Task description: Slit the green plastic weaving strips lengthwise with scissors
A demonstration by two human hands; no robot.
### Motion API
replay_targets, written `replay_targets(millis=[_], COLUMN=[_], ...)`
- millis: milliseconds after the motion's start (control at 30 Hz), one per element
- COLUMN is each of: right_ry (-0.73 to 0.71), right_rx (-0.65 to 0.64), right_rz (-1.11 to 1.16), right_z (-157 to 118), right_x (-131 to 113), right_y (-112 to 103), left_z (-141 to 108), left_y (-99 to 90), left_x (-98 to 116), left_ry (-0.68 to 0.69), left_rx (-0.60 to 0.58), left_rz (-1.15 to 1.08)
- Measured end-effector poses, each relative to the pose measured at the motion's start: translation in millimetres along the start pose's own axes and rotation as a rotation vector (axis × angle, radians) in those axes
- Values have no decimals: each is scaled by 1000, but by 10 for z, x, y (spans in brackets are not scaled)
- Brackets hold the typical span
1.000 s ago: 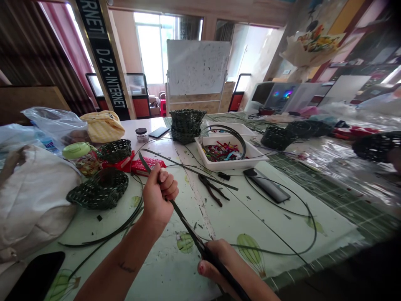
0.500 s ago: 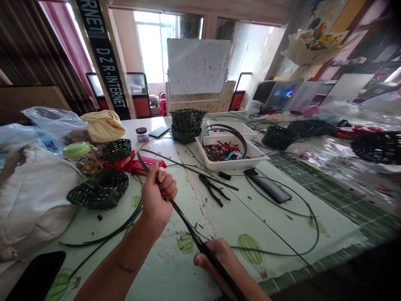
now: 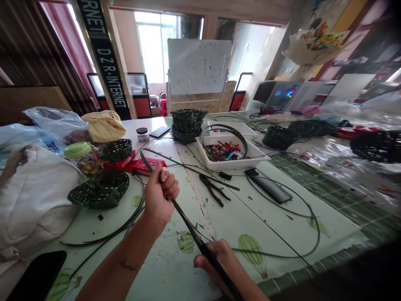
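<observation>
My left hand is closed in a fist around a flat dark green strip. One end curls up above the fist, and the rest slants down to the lower right. My right hand is closed around the lower length, thumb on the near side. There the dark piece looks wider and blacker; whether a tool lies along it I cannot tell. Beyond my hands lie dark pliers with their handles spread. A woven dark green basket sits left of my left hand, near a red packet.
A white tray holds colourful bits and a coil of strip. A taller woven basket stands behind. A grey phone lies at right, ringed by looped strip. A white cloth bag and a black phone-like object are at left.
Both hands keep the same grip and almost the same place. The whole view has shifted very slightly.
</observation>
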State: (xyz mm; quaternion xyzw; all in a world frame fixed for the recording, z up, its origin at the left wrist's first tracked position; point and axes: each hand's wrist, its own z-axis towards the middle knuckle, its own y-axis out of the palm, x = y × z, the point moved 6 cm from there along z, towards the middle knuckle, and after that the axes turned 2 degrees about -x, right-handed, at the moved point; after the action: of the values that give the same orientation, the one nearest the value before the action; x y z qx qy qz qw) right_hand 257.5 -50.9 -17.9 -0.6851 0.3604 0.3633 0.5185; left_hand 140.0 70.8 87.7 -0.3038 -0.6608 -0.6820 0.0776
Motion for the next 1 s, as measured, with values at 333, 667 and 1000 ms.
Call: replay_targets(millis=[333, 667, 1000], right_ry=[-11, 36, 10], right_rx=[-8, 50, 107], right_rz=[-85, -83, 38], right_z=[-47, -28, 9], right_x=[-31, -13, -38], right_y=[-66, -49, -31], left_z=[-86, -77, -16], left_y=[50, 18, -28], left_x=[-192, -194, -175], left_ry=[-8, -12, -64], left_rx=[-22, -8, -2], left_rz=[13, 6, -11])
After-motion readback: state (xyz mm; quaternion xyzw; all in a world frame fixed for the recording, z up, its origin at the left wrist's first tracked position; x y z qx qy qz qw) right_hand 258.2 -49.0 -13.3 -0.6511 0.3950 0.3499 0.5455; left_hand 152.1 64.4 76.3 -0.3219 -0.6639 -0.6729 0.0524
